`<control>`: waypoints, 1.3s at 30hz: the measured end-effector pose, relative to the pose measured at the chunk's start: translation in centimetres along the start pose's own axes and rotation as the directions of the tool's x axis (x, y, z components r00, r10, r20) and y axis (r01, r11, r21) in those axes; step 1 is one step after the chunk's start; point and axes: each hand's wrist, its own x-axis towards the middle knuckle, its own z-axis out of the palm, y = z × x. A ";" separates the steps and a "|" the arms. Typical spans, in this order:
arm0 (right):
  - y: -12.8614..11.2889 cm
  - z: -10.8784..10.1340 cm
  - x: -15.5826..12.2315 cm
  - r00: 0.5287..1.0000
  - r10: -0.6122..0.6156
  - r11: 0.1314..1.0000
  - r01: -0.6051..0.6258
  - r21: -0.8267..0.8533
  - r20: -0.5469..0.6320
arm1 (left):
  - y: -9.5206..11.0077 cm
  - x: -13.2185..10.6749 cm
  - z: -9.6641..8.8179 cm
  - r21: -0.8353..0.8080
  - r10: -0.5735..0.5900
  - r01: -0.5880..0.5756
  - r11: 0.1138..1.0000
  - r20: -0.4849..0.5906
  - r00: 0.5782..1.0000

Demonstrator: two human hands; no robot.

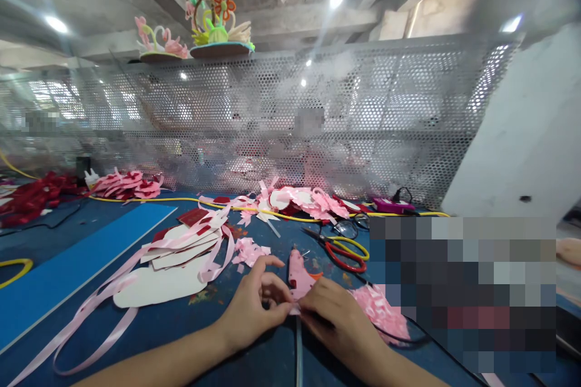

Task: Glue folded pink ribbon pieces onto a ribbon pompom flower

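Note:
My left hand (256, 308) and my right hand (338, 317) meet at the middle front of the table. Between their fingertips is a small piece of pale pink ribbon (295, 309), pinched from both sides. Just behind the fingers lies a pink hot glue gun (299, 271), its nozzle pointing away from me. A translucent glue stick (298, 354) runs toward me below the hands. To the left are stacked white and red cutouts (158, 284) with long pink ribbon (102, 281) trailing over them. Pink ribbon pieces (252, 251) lie beyond my left hand.
Scissors with red and yellow handles (347, 257) lie behind the right hand. A pink ribbon pile (384, 314) sits to its right, beside black cords. A yellow cable (290, 216) crosses the back, before a perforated metal screen (272, 109). A blue board (91, 260) lies left.

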 end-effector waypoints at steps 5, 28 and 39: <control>-0.1 0.0 0.1 0.998 -0.053 0.997 0.050 -0.064 -0.040 | -0.1 0.0 0.0 -0.003 0.006 -0.006 1.000 0.019 1.000; -0.5 -0.5 0.2 1.000 -0.017 0.997 0.015 -0.074 -0.026 | 0.4 -0.2 -0.2 0.165 0.066 -0.072 0.984 0.041 0.997; -1.0 -0.8 0.3 0.999 -0.001 0.997 0.005 -0.080 0.046 | 0.2 -0.4 0.0 0.235 0.115 -0.128 0.964 0.069 0.991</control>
